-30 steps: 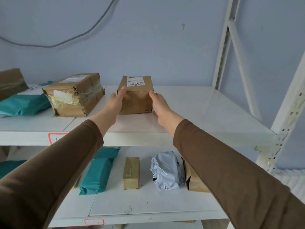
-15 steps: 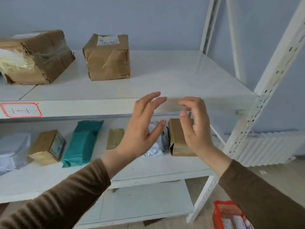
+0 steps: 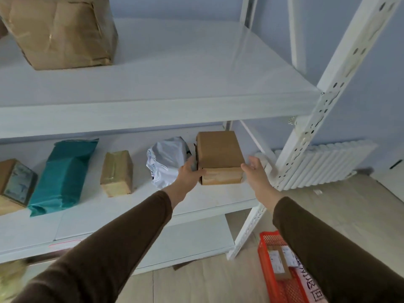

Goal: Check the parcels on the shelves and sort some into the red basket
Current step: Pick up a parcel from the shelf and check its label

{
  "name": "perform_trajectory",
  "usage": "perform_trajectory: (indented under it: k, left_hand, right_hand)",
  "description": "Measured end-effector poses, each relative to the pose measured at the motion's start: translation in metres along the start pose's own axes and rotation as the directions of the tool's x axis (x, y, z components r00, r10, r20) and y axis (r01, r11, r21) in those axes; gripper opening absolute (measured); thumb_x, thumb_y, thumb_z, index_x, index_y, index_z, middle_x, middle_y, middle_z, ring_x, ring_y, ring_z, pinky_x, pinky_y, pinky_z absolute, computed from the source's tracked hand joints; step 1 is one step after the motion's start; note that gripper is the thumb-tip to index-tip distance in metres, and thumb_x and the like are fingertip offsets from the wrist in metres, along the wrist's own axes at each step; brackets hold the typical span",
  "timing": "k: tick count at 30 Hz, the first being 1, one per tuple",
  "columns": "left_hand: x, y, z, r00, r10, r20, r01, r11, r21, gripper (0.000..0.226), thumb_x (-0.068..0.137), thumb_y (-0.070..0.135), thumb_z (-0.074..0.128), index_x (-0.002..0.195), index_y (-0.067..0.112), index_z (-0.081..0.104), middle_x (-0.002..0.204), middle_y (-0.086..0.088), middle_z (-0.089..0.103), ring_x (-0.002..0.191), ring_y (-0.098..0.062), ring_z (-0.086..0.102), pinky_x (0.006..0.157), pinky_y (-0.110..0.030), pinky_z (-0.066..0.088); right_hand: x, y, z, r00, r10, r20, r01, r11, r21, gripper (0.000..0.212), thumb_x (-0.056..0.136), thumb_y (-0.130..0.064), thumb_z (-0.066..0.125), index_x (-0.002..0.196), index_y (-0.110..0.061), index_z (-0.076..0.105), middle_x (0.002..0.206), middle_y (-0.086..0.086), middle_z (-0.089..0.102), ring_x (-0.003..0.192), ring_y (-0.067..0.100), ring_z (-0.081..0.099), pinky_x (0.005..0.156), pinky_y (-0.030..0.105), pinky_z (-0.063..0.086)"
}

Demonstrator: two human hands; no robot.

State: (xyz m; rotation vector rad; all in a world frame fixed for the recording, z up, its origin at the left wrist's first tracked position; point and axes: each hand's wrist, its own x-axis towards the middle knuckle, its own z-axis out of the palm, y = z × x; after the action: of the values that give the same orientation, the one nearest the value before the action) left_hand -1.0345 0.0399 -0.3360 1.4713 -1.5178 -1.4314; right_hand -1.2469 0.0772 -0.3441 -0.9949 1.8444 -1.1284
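head view: plain brown cardboard box [image 3: 219, 157] at the right end of the middle white shelf board [image 3: 218, 196], top face smooth and unprinted, front face crossed by a taped seam, corners crisp. left hand [image 3: 189, 173] at its left front corner, thumb lying on the front edge, other fingers hidden behind the side, so grip there cannot be judged fully. right hand [image 3: 254, 172] just off the right front corner, fingers straight and slightly spread, contact with the card not clear. dark brown long sleeves on both arms.

beside the box to the left: crumpled grey-white plastic mailer bag [image 3: 167, 161], touching or nearly so; then small tan taped carton [image 3: 117, 173], long teal plastic mailer [image 3: 63, 176], and brown box with a bluish printed side panel [image 3: 15, 184] at the frame edge, print too blurred to read.

large wrinkled kraft-paper parcel [image 3: 61, 31] on the upper white shelf [image 3: 175, 84].

red mesh plastic basket [image 3: 271, 254] on the floor at lower right, holding flat parcels with white labels; large dark characters on one, partly covered by the right sleeve, not legible.

white perforated metal upright [image 3: 323, 101], pale blue wall, white ribbed radiator [image 3: 328, 162], light wood-look floor.
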Motion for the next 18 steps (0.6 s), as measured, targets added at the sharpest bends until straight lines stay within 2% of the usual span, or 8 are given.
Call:
perform_trajectory:
  k: [2, 5, 7, 10, 13, 15, 16, 18]
  left_hand:
    - [0.017, -0.005, 0.007, 0.990, -0.133, 0.037, 0.137, 0.981, -0.140, 0.064, 0.104, 0.015, 0.062, 0.160, 0.011, 0.030, 0.133, -0.005, 0.050, 0.117, -0.022, 0.050, 0.094, -0.027, 0.039]
    - [0.035, -0.013, 0.014, 0.970, -0.232, 0.073, 0.242, 0.943, -0.227, 0.076, 0.103, 0.024, 0.065, 0.165, 0.020, 0.023, 0.159, -0.006, 0.041, 0.145, -0.026, 0.041, 0.111, -0.029, 0.033]
    - [0.039, -0.016, 0.019, 0.961, -0.253, 0.108, 0.273, 0.930, -0.245, 0.065, 0.103, 0.027, 0.065, 0.160, 0.026, 0.035, 0.148, -0.001, 0.051, 0.141, -0.023, 0.043, 0.106, -0.028, 0.032]
    - [0.031, -0.013, 0.025, 0.954, -0.249, 0.166, 0.284, 0.926, -0.247, 0.031, 0.106, 0.030, 0.057, 0.136, 0.036, 0.051, 0.128, 0.008, 0.057, 0.127, -0.016, 0.046, 0.108, -0.032, 0.030]
    - [0.019, -0.016, 0.026, 0.977, -0.169, 0.132, 0.198, 0.947, -0.251, 0.014, 0.108, 0.034, 0.051, 0.121, 0.037, 0.056, 0.120, 0.014, 0.061, 0.113, -0.008, 0.052, 0.102, -0.032, 0.027]
    - [0.005, -0.019, 0.025, 0.988, -0.107, 0.116, 0.136, 0.947, -0.290, 0.025, 0.108, 0.039, 0.051, 0.131, 0.031, 0.057, 0.125, 0.012, 0.062, 0.107, 0.002, 0.054, 0.102, -0.032, 0.026]
    - [-0.003, -0.022, 0.024, 0.990, -0.082, 0.115, 0.114, 0.945, -0.308, 0.033, 0.107, 0.042, 0.052, 0.137, 0.027, 0.055, 0.130, 0.011, 0.062, 0.110, 0.003, 0.054, 0.104, -0.033, 0.026]
    - [-0.021, -0.023, 0.020, 0.994, -0.033, 0.105, 0.068, 0.937, -0.342, 0.043, 0.104, 0.047, 0.056, 0.140, 0.023, 0.055, 0.137, 0.005, 0.063, 0.123, -0.005, 0.055, 0.106, -0.033, 0.030]
  right_hand:
    - [0.011, 0.006, 0.000, 0.993, 0.110, 0.039, -0.112, 0.993, 0.041, 0.062, 0.107, -0.021, 0.051, 0.161, -0.019, 0.023, 0.160, 0.007, 0.035, 0.143, 0.028, 0.040, 0.108, 0.035, 0.035]
    - [0.026, 0.015, 0.001, 0.965, 0.233, 0.119, -0.244, 0.965, 0.095, 0.073, 0.105, -0.030, 0.055, 0.164, -0.029, 0.012, 0.168, -0.001, 0.024, 0.151, 0.026, 0.030, 0.119, 0.041, 0.026]
    - [0.030, 0.020, 0.002, 0.943, 0.267, 0.200, -0.294, 0.948, 0.122, 0.073, 0.104, -0.035, 0.054, 0.164, -0.034, 0.013, 0.169, -0.007, 0.023, 0.153, 0.023, 0.028, 0.122, 0.043, 0.022]
    - [0.025, 0.022, 0.005, 0.937, 0.247, 0.248, -0.288, 0.946, 0.148, 0.065, 0.105, -0.035, 0.052, 0.162, -0.030, 0.023, 0.164, -0.008, 0.033, 0.152, 0.019, 0.029, 0.122, 0.042, 0.022]
    - [0.008, 0.021, 0.006, 0.968, 0.208, 0.141, -0.231, 0.958, 0.172, 0.050, 0.105, -0.040, 0.050, 0.152, -0.023, 0.044, 0.153, -0.003, 0.048, 0.138, 0.018, 0.043, 0.115, 0.040, 0.030]
    - [-0.009, 0.019, 0.002, 0.977, 0.205, 0.053, -0.211, 0.956, 0.202, 0.039, 0.105, -0.046, 0.048, 0.136, -0.023, 0.055, 0.137, -0.004, 0.057, 0.123, 0.016, 0.047, 0.106, 0.037, 0.034]
    - [-0.018, 0.019, -0.001, 0.979, 0.203, 0.017, -0.202, 0.956, 0.212, 0.033, 0.104, -0.049, 0.048, 0.126, -0.026, 0.056, 0.127, -0.007, 0.057, 0.119, 0.016, 0.047, 0.102, 0.036, 0.034]
    - [-0.036, 0.019, -0.005, 0.982, 0.186, -0.024, -0.175, 0.953, 0.249, 0.030, 0.102, -0.054, 0.051, 0.119, -0.029, 0.053, 0.112, -0.012, 0.056, 0.115, 0.016, 0.049, 0.097, 0.035, 0.034]
